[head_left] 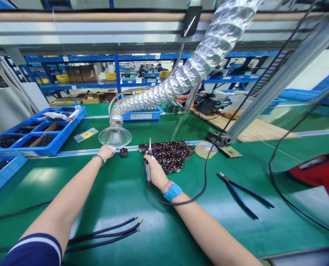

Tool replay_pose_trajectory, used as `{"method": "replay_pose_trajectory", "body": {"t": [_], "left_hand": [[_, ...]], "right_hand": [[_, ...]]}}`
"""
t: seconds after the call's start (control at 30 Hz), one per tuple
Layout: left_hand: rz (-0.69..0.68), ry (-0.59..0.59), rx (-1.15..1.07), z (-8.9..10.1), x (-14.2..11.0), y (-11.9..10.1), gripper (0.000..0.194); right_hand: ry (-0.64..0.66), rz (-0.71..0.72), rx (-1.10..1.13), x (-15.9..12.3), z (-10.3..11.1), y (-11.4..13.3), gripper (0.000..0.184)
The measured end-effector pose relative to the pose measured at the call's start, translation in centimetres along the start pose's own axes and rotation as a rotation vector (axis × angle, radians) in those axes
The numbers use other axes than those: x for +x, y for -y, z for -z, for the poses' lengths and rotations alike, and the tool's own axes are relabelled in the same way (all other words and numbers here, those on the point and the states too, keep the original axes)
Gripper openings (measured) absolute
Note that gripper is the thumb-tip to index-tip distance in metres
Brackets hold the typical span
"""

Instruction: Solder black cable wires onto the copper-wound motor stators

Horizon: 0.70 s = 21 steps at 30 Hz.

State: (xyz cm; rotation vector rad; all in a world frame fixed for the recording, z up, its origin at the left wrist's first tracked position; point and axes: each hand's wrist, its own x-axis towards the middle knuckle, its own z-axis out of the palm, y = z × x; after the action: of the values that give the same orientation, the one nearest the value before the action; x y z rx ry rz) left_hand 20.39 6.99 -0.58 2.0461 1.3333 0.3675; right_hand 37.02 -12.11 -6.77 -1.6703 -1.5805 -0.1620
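Observation:
My right hand (156,171) is wrapped round a soldering iron (149,175), its metal tip pointing up and its black cord looping below my wrist. Right behind it stands a cluster of small round motor stators (167,158) with red-and-black windings. My left hand (106,152) is closed at the near rim of the clear fume hood (115,137); something small and white shows at its fingertips, too small to name. A single stator (123,152) sits apart, just right of that hand.
Blue divided bins (55,146) hold dark parts at left. A silver duct (164,88) hangs over the bench. Right of the stators are a tape roll (205,150), long-handled pliers (237,192) and a red tool (319,173). Black cables (106,233) lie in front.

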Motion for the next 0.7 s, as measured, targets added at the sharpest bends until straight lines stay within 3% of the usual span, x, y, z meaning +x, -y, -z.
{"method": "replay_pose_trajectory", "body": {"t": [0.1, 0.2, 0.37, 0.53, 0.7], "left_hand": [[-0.150, -0.119, 0.168, 0.0, -1.1, -0.2, 0.032], [-0.288, -0.211, 0.312, -1.1, -2.5, -0.9, 0.050], [-0.338, -0.294, 0.469, -2.8, -3.1, -2.2, 0.049], [-0.379, -0.307, 0.547, -2.4, -4.8, -3.3, 0.048], [-0.469, -0.202, 0.571, -1.9, -10.0, -3.4, 0.042]], "right_hand": [[0.015, 0.042, 0.015, -0.5, 0.6, 0.2, 0.037], [0.026, 0.093, 0.032, -1.9, 1.7, 1.0, 0.031], [0.024, 0.151, 0.075, -5.4, 3.9, 3.1, 0.026], [-0.116, 0.117, -0.019, -8.1, 5.7, 4.7, 0.032], [-0.110, 0.027, -0.103, -8.5, 4.9, 5.0, 0.050]]}}
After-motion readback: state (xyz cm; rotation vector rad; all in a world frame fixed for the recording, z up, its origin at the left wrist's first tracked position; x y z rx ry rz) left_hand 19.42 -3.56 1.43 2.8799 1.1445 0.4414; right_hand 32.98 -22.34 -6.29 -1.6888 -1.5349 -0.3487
